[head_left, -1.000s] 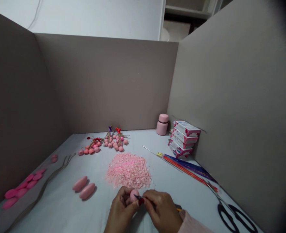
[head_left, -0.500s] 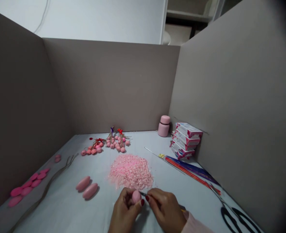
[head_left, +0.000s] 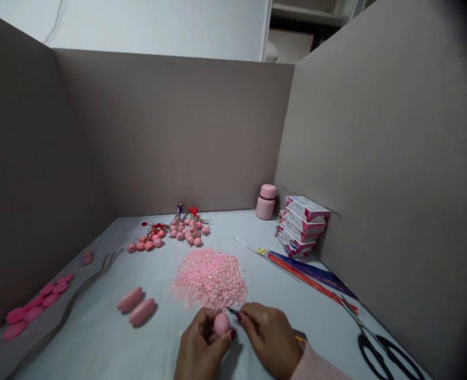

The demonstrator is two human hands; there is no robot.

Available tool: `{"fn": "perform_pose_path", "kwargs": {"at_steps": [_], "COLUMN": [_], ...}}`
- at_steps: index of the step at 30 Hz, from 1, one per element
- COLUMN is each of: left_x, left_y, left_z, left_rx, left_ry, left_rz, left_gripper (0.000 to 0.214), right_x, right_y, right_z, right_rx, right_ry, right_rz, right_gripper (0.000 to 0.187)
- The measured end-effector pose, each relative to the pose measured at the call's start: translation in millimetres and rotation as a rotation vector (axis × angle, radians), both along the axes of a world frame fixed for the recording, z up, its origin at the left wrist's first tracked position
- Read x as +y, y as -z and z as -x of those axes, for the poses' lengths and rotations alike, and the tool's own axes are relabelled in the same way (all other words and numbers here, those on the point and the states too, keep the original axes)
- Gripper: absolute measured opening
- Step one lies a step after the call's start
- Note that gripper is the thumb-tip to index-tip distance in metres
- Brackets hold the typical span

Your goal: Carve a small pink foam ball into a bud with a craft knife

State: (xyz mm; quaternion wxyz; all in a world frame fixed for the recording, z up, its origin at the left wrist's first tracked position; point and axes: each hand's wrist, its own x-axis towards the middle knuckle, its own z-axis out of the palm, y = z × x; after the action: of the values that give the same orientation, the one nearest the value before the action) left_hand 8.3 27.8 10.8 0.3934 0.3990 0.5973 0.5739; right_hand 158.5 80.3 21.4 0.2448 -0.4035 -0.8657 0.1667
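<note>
My left hand is closed around a small pink ball, which looks like carved soap, with the thumb and fingers on its sides. Close beside it, my right hand grips a thin knife. The knife's dark tip points at the upper right of the ball; whether it touches cannot be made out. Part of the yellow and black handle shows behind the right wrist. Just beyond both hands lies a heap of pink shavings.
Two pink ovals lie left, near brown twigs and bright pink discs. Bunches of pink balls sit at the back. On the right are a pink flask, stacked boxes, coloured pipe cleaners and scissors.
The knife tip has drawn slightly away from the ball's side and sits a little higher. Both hands keep their holds. The whole view has shifted slightly.
</note>
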Motion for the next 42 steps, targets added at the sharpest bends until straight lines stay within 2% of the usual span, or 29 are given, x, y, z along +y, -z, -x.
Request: {"fn": "perform_pose_path", "kwargs": {"at_steps": [2, 8, 13, 18, 22, 24, 28, 32, 38, 42], "left_x": [-0.4, 0.1, 1.9, 1.5, -0.2, 0.1, 3.0, 5.5, 5.6, 5.8], "left_y": [-0.1, 5.9, 11.4, 8.7, 5.5, 5.6, 11.3, 18.1, 18.5, 16.9], "left_z": [0.7, 0.1, -1.0, -0.1, -0.1, 0.3, 2.3, 4.0, 4.6, 5.0], "left_rx": [0.014, 0.077, 0.086, 0.096, 0.054, 0.037, -0.104, -0.298, -0.290, -0.364], "left_ry": [-0.021, -0.049, -0.070, -0.049, -0.017, -0.023, -0.011, -0.021, -0.030, 0.033], "left_rz": [-0.004, -0.025, -0.029, -0.008, -0.025, -0.023, -0.072, -0.081, -0.062, -0.064], "left_gripper": [0.016, 0.012, 0.010, 0.008, 0.013, 0.013, 0.022, 0.035, 0.027, 0.031], "right_x": [0.7, -9.3, -11.1, -7.1, -0.1, 2.2, 0.6, -4.2, -5.2, -4.3], "right_y": [-0.7, -1.1, 0.1, 1.9, 4.6, 5.4, 5.5, 4.2, 4.1, 4.5], "right_z": [-1.5, 3.5, 6.2, 5.5, 1.7, 0.0, 0.7, 3.5, 4.8, 4.1], "right_rx": [0.047, 0.030, -0.033, -0.059, -0.075, -0.061, -0.007, 0.042, 0.002, -0.001], "right_ry": [0.025, -0.154, -0.169, -0.140, 0.019, 0.056, 0.028, -0.074, -0.153, -0.145], "right_rz": [0.015, -0.019, -0.027, -0.024, -0.012, -0.006, -0.001, 0.003, -0.008, 0.004], "right_gripper": [0.031, 0.026, 0.024, 0.024, 0.027, 0.029, 0.030, 0.028, 0.025, 0.025]}}
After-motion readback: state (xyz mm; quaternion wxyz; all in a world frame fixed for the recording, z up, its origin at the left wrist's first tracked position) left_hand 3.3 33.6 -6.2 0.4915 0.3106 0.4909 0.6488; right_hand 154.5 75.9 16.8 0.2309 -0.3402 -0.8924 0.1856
